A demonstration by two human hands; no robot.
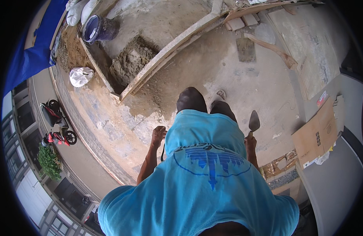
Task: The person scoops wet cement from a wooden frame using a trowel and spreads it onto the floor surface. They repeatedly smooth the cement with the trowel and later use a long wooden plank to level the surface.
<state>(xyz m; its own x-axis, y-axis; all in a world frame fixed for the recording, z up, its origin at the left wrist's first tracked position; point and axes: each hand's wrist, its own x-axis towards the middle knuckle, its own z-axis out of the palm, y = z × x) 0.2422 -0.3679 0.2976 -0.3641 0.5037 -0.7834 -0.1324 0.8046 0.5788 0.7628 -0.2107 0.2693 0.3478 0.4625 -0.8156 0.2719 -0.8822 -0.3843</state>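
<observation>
Holding a trowel, blade forward, beside the right leg

Well ahead and to the left of the fingers of the right hand (250, 145), past the legs, a heap of grey mortar (134, 57) is bordered by wooden boards; the way to it is crossed by the long near board (171, 45). A dark blue bucket (106, 29) is seen beyond the heap, and a white bag (81, 76) ahead and left of the left hand (158, 134). Far to the left of those fingers, a motorbike (57, 122) is parked. To the right of the right fingers, well apart, a cardboard sheet (315, 131) is seen.

The trowel (254, 122) is held just ahead of the right fingers, which are clamped around its handle. Its pointed blade is directed away from the body; its long axis is run nearly straight forward, leaning slightly right.

Most of the handle is covered by the right fingers, and the blade's height above the floor (268, 88) cannot be judged. The left fingers are curled, but whether anything is gripped cannot be told. One sandalled foot (221, 94) is partly hidden by the legs.
</observation>
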